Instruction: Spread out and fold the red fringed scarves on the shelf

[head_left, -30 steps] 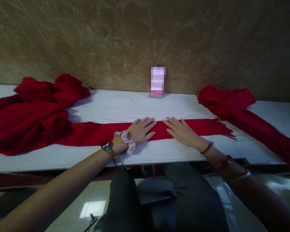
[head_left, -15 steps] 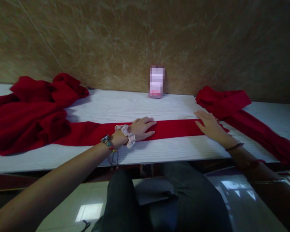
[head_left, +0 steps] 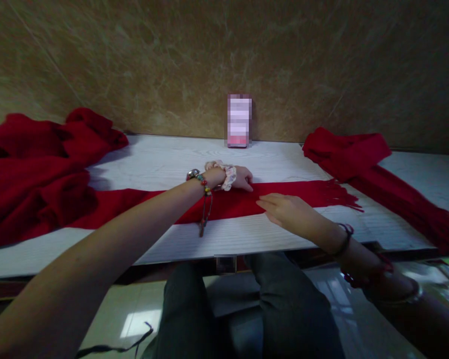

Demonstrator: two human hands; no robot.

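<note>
A long red scarf (head_left: 228, 205) lies as a flat strip on the table, with its fringed end at the right and the remainder bunched in a heap on the left. At the strip's far edge is my left hand (head_left: 242, 178), fingers bent and the thumb apart from them, over the cloth. My right hand (head_left: 284, 210) rests at the near edge, fingers stretched out and close together, the tips on the fabric. A scrunchie (head_left: 228, 177) and a bead bracelet are on my left wrist.
A second red scarf (head_left: 344, 154), folded over itself with a fringed end, lies at the right. A phone (head_left: 239, 122) with a blurred screen leans on the brown marbled wall (head_left: 153, 65). The white wood-grain table (head_left: 164, 149) ends just before my legs.
My right hand has moved left from the fringed end to the strip's near edge. My left hand has shifted right and away to the far edge, its fingers now bent.
</note>
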